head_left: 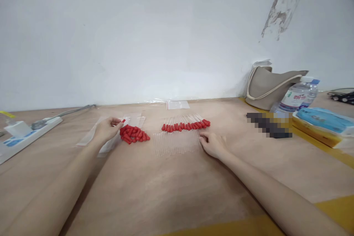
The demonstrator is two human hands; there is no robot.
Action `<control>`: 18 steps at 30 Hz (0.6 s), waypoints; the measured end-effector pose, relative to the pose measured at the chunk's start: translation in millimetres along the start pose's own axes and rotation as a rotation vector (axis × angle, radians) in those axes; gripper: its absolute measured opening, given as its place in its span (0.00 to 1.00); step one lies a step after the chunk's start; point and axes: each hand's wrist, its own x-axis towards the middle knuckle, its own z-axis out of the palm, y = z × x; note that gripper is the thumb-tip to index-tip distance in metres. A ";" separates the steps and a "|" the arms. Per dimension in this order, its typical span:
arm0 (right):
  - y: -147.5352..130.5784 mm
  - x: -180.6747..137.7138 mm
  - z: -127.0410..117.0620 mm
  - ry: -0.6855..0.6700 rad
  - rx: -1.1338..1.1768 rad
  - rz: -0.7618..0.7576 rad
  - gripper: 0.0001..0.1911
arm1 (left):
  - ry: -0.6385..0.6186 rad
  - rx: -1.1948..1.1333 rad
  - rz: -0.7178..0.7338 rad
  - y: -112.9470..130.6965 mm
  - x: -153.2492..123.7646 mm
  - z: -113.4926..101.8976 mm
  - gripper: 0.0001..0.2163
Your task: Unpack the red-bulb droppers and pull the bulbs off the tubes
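My left hand (106, 129) has its thumb and fingertips closed on a small red rubber bulb, just above the back left of a pile of red bulbs (134, 134). My right hand (213, 144) is low over the table with its fingertips pinched at the right end of a row of thin clear tubes (175, 143); they appear to grip the endmost tube, which is hard to make out. Behind that row lie several clear droppers (182, 120), side by side, with red bulbs on their near ends.
Clear plastic bags (135, 120) lie under and beside the pile, and a small bag (177, 105) lies near the wall. A power strip (30, 136) is at left. At right are a grey bag (273, 86), water bottles (297, 96), a tissue pack (323, 123) and a blurred dark object (269, 125).
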 end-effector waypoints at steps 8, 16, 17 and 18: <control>1.0 1.0 3.0 0.001 0.001 0.022 0.15 | -0.048 0.013 0.043 -28.2 14.9 12.7 0.14; 1.2 4.2 2.9 0.004 0.057 0.084 0.17 | -0.055 0.024 0.033 -33.1 17.2 11.1 0.16; 1.4 4.6 3.2 0.008 0.058 0.082 0.17 | -0.055 0.033 0.035 -31.6 16.1 9.6 0.16; 1.6 5.0 3.6 0.011 0.060 0.079 0.17 | -0.047 0.045 0.035 -29.4 14.9 7.6 0.16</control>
